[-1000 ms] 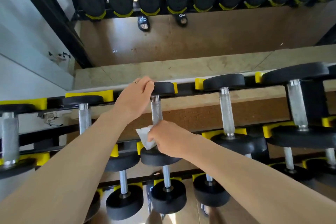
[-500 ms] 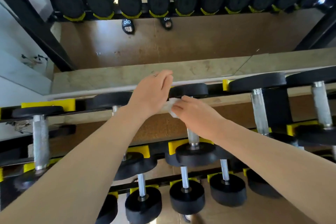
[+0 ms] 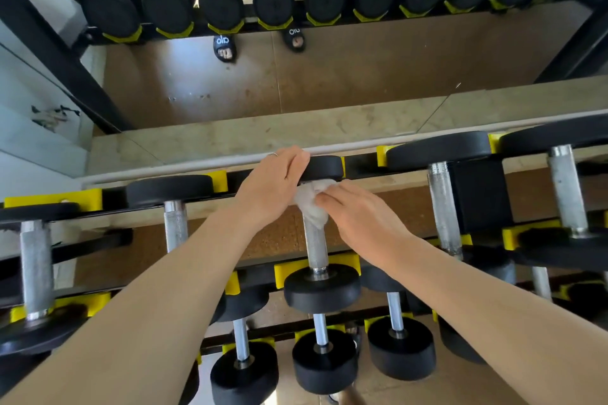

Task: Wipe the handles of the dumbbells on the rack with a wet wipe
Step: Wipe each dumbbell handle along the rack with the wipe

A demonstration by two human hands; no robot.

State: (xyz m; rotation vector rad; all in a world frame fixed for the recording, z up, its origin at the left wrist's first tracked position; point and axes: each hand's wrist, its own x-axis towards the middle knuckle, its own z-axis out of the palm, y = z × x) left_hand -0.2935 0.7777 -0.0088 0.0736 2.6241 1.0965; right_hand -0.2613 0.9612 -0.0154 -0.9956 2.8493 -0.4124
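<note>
Dumbbell with a knurled steel handle (image 3: pixel 314 246) lies on the top rack tier; your right hand (image 3: pixel 357 212) pinches the crumpled white wet wipe (image 3: pixel 311 204) round its far end. Left hand (image 3: pixel 274 182) rests on the far black head (image 3: pixel 324 168). Wrap fully, then drag nearward.

A black rack (image 3: pixel 478 197) with yellow cradles (image 3: pixel 317 265) carries rows of dumbbells (image 3: pixel 320 273), black heads seated in cradles along its front and back rails, on tiers.
</note>
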